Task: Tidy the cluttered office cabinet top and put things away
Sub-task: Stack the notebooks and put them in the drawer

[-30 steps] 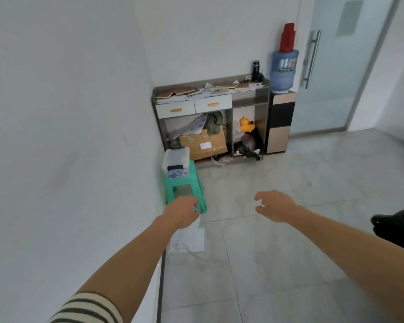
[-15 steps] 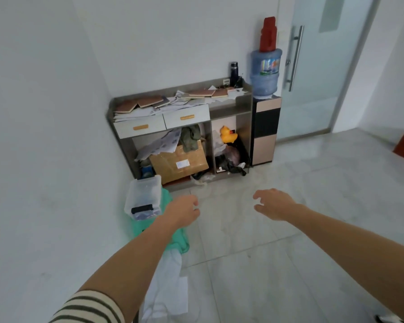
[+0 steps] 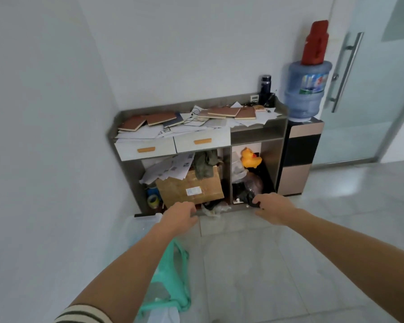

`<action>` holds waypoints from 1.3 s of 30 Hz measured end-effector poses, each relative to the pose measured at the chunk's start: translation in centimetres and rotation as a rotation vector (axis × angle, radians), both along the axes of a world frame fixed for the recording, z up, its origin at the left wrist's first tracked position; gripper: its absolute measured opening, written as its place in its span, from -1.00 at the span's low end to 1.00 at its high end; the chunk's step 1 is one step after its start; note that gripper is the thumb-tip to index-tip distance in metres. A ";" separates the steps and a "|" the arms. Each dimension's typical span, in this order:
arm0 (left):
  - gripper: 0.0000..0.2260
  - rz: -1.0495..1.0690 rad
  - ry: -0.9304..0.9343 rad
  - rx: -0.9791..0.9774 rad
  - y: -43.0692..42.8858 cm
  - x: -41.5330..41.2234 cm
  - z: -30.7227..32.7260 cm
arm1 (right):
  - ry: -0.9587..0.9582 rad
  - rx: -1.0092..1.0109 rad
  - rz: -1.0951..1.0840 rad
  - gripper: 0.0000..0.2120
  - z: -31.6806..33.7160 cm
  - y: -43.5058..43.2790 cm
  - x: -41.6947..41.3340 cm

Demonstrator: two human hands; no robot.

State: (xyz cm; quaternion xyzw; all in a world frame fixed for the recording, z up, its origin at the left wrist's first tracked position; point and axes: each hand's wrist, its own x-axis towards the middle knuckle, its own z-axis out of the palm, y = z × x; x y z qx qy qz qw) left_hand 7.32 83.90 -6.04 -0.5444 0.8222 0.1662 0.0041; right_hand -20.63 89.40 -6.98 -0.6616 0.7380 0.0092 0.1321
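Note:
A low grey cabinet (image 3: 258, 136) stands against the wall ahead. Its top is covered with loose white papers (image 3: 191, 129) and several brown notebooks (image 3: 223, 112), with more notebooks (image 3: 147, 121) at the left end. A dark bottle (image 3: 265, 89) stands at the back right corner. Two white drawers (image 3: 173, 144) with orange handles sit below the top. My left hand (image 3: 180, 219) and my right hand (image 3: 274, 209) reach forward over the floor, short of the cabinet, fingers loosely curled, holding nothing.
Under the drawers sit a cardboard box (image 3: 191, 188), papers, green cloth and a yellow rubber duck (image 3: 250, 158). A clear plastic bin (image 3: 140, 226) rests on a green stool (image 3: 173, 273) by the left wall. A water dispenser (image 3: 306, 89) and a glass door (image 3: 371, 78) are to the right.
The view has come closer to the cabinet, which now looks larger. The stool and bin have slid down and under my left arm. Both hands stay stretched forward and hold nothing.

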 end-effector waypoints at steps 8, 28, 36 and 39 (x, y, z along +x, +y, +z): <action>-0.75 -0.049 0.044 -0.018 -19.6 -4.9 0.1 | -0.060 -0.041 -0.042 -0.70 0.4 -18.0 -5.2; -0.74 0.107 0.142 0.069 -51.8 -17.2 -2.0 | -0.207 0.043 0.058 -0.65 -2.3 -54.8 -17.0; -0.70 0.212 0.028 -0.019 -60.5 -14.3 -5.1 | -0.712 0.198 -0.192 -0.81 -9.8 -64.7 -13.2; -0.62 0.192 -0.059 -0.132 -64.6 -12.7 -6.5 | -1.026 0.251 -0.514 -0.74 -12.6 -67.9 -11.2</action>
